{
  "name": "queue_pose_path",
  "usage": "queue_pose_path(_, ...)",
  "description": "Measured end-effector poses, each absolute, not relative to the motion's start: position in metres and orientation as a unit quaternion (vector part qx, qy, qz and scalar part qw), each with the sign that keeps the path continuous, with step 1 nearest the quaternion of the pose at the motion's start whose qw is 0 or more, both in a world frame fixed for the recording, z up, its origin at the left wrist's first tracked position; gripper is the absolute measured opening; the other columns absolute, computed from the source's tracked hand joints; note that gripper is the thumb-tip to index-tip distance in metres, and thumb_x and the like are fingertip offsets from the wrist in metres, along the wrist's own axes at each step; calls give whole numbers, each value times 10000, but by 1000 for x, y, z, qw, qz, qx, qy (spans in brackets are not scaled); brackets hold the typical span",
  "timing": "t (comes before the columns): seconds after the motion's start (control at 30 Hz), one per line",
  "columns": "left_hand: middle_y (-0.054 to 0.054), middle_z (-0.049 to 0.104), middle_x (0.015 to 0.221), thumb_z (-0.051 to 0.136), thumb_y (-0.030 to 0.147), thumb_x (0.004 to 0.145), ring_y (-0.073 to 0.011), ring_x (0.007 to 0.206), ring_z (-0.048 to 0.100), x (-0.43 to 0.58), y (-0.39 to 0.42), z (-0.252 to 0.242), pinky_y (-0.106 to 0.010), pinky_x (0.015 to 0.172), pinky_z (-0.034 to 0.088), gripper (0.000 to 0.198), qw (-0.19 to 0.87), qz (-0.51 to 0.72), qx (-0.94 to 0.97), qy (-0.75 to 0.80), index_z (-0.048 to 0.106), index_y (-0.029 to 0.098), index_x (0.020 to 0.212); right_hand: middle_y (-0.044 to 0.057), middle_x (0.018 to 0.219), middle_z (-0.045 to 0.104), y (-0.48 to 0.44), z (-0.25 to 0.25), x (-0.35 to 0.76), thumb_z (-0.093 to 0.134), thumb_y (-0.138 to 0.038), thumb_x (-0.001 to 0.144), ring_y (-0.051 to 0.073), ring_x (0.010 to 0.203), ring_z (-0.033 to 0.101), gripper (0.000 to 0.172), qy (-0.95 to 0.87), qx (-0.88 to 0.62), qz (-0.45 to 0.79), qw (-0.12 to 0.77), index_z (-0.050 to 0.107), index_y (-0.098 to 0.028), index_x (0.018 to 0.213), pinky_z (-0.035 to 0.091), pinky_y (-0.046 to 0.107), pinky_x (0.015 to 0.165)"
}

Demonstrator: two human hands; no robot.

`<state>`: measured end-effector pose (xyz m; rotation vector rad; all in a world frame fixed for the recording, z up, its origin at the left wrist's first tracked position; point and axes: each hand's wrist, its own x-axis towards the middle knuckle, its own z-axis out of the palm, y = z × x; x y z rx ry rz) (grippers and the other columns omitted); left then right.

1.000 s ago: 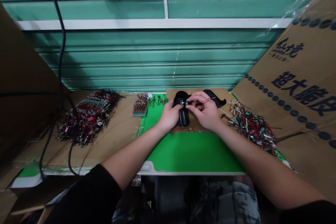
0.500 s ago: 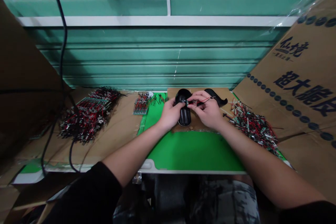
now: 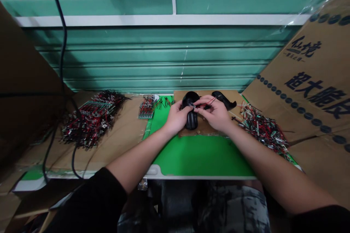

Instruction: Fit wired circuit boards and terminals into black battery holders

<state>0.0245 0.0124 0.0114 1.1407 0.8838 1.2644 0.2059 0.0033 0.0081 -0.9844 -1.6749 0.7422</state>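
Note:
My left hand (image 3: 177,117) is closed around the side of a black plastic housing (image 3: 191,121), which has a round upper end and a ribbed lower part. Between the thumb and fingers of my right hand (image 3: 213,113) is a small circuit board with wires (image 3: 194,107), pinched right at the housing. Red and black leads trail from it over my right fingers. Both sets of fingertips nearly meet there, so the board's exact seating is hidden. Behind my right hand lies another black plastic piece (image 3: 225,100) with a curved, hooked end.
A big heap of wired boards (image 3: 87,123) lies on cardboard at the left, with a smaller board panel (image 3: 146,109) nearer the middle. More wired boards (image 3: 265,131) pile up at the right. Cardboard boxes (image 3: 314,80) flank the green table (image 3: 205,156); black cables (image 3: 64,43) hang at the left.
My right fingers have shifted slightly, bringing the small board closer against the housing, and its red leads now lie differently over the hand. My left hand stays on the housing.

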Motion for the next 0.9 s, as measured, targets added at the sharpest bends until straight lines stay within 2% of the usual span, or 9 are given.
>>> queue_pose_path(0.2, -15, 712, 799, 794, 270, 697, -175, 770, 618, 24, 13, 10, -287, 764, 484, 187, 578, 546, 486, 363, 719, 160, 829, 98, 1103, 690, 3, 8, 203, 874, -439, 868, 261, 938, 668, 240, -668, -398, 345, 526, 837, -262, 1024, 563, 341, 597)
queue_pose_path(0.33, -19, 716, 816, 807, 288, 694, -176, 774, 625, 24, 14, 9, -288, 761, 490, 222, 579, 546, 483, 365, 721, 158, 853, 101, 1107, 705, 1, 11, 202, 871, -436, 870, 238, 887, 667, 251, -660, -394, 361, 529, 831, -251, 1033, 566, 337, 595)
queue_pose_path(0.43, -19, 717, 823, 815, 291, 692, -176, 776, 633, 23, 15, 8, -291, 769, 495, 246, 581, 553, 475, 363, 720, 157, 875, 103, 1115, 721, 1, 11, 203, 864, -469, 864, 207, 811, 656, 331, -659, -401, 379, 511, 809, -237, 1093, 559, 317, 564)
queue_pose_path(0.6, -3, 705, 807, 838, 320, 686, -178, 745, 633, 25, 12, 8, -307, 765, 506, 303, 594, 557, 467, 344, 706, 167, 912, 0, 775, 684, 3, 6, 201, 896, -524, 806, 146, 542, 618, 436, -588, -399, 472, 522, 674, -220, 1028, 516, 263, 440)
queue_pose_path(0.7, -7, 713, 819, 839, 317, 702, -181, 741, 639, 26, 9, 11, -322, 785, 515, 314, 606, 546, 471, 337, 712, 169, 949, -31, 620, 643, 4, 3, 198, 860, -609, 824, 142, 427, 571, 473, -578, -416, 497, 496, 675, -211, 998, 481, 258, 378)
queue_pose_path(0.8, -10, 715, 804, 847, 300, 698, -185, 728, 655, 27, 7, 12, -322, 768, 521, 298, 602, 546, 472, 342, 704, 169, 924, -27, 515, 602, 2, 5, 197, 776, -692, 876, 154, 392, 572, 493, -596, -418, 523, 444, 675, -210, 841, 487, 263, 370)
queue_pose_path(0.9, -10, 714, 744, 836, 322, 707, -196, 632, 665, 27, 4, 12, -333, 676, 528, 308, 629, 527, 463, 334, 676, 182, 929, -16, 525, 626, -1, 9, 198, 788, -682, 868, 153, 415, 605, 503, -608, -406, 528, 433, 652, -215, 740, 522, 259, 397)
